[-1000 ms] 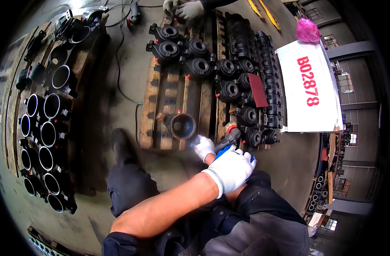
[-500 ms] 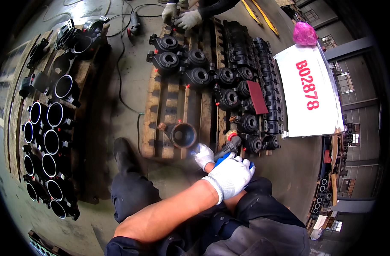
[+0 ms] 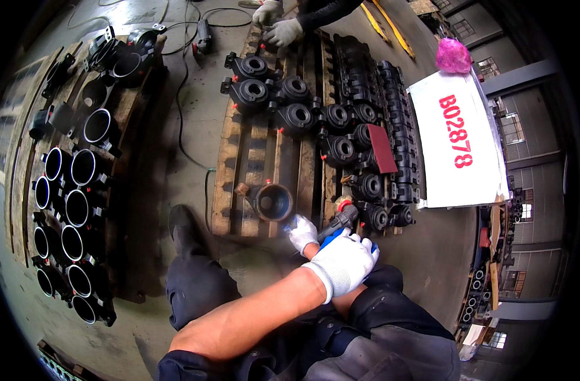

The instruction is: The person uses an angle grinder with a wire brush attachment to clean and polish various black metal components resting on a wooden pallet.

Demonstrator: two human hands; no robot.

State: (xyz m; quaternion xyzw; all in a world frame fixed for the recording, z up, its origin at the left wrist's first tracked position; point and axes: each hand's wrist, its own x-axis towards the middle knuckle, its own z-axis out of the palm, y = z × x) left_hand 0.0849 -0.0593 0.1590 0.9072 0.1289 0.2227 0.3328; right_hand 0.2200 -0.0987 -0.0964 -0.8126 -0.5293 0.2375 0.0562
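My forearms cross in front of me, both hands in white gloves with blue palms. My left hand [image 3: 346, 261] lies over my right forearm. Its fingers are curled closed, and what is inside them is hidden. Just beyond it is a grey hand-held power tool [image 3: 342, 220] with a red, round head. My right hand [image 3: 302, 233] reaches out beneath the left, close to the near rim of a rusty-brown metal ring housing [image 3: 274, 202] on the pallet. Its fingers are bent together, with a bluish glint at the tips; anything held there is too small to make out.
Black cast housings [image 3: 297, 115] fill much of the wooden pallet [image 3: 225, 184]; a dark red sheet [image 3: 382, 148] lies on some. A second pallet at left bears black ring parts [image 3: 76, 207]. A co-worker's gloved hands [image 3: 283, 32] are at the far end. A white board [image 3: 455, 140] stands right.
The co-worker's left-hand glove in the picture has moved a little to the right, nearer the other. My hands keep almost the same place by the ring housing. The view has tilted slightly.
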